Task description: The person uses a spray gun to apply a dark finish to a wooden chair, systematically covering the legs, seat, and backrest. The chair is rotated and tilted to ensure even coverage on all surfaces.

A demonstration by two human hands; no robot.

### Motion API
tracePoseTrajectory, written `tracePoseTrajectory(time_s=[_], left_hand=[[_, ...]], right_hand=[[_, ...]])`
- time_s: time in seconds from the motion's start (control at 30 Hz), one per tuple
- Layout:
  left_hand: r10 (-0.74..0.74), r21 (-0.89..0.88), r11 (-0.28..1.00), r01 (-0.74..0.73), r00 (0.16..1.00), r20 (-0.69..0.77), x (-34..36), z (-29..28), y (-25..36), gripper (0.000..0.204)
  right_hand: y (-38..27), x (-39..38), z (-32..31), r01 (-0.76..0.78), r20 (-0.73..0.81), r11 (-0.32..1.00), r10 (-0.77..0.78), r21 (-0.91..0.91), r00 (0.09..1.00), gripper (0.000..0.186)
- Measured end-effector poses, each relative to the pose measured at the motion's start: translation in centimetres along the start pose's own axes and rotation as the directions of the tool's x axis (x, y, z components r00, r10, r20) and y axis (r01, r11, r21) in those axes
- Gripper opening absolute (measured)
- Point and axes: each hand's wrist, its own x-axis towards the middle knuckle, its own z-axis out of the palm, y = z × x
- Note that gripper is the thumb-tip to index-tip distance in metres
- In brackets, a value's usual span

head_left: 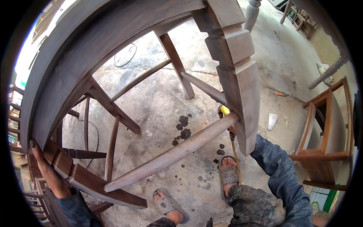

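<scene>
A wooden chair frame (pixel 181 153) without a seat panel stands tilted before me, its curved front rail across the top left. The near left leg is dark brown; the right leg (pixel 244 94) looks paler and greyish. My left hand (pixel 51 174) grips the frame at the left leg's top, one finger lying up along the wood. Mostly hidden behind the right leg, my right hand (pixel 232 128) is closed around a bright yellow object (pixel 225 110). A thin brown hose-like line (pixel 237 162) hangs below this hand. What kind of tool it is cannot be made out.
Dark wet spots (pixel 184 133) mark the concrete floor between the legs. A brown wooden furniture piece (pixel 321 151) stands at the right; more chairs (pixel 41 196) crowd the left. A white scrap (pixel 272 122) lies on the floor. My sandalled feet (pixel 229 176) are close below the frame.
</scene>
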Motion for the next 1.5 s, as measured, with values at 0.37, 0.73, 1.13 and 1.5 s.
tracePoseTrajectory(time_s=[0.37, 0.73, 1.13, 1.5], left_hand=[[0.032, -0.041, 0.999, -0.034, 0.999, -0.041, 0.0, 1.0, 0.4, 0.076], [0.068, 0.02, 0.998, -0.067, 0.996, -0.06, -0.4, 1.9, 0.8, 0.073], [0.063, 0.008, 0.998, -0.063, 0.994, -0.084, -0.2, 2.0, 0.6, 0.068], [0.139, 0.075, 0.989, -0.13, 0.983, -0.123, -0.4, 2.6, 0.7, 0.073]], right_hand=[[2.1, -0.7, 0.3, -0.176, 0.022, 0.921, 0.179, 0.348, 0.984, 0.032], [1.4, -2.6, 2.0, 0.109, -0.211, 0.987, -0.133, -0.121, 0.968, 0.042], [-0.1, -2.2, -0.5, 0.211, -0.092, 0.971, -0.221, -0.115, 0.971, 0.037], [0.6, -2.6, 2.7, 0.159, -0.305, 0.95, -0.24, -0.268, 0.922, 0.034]])
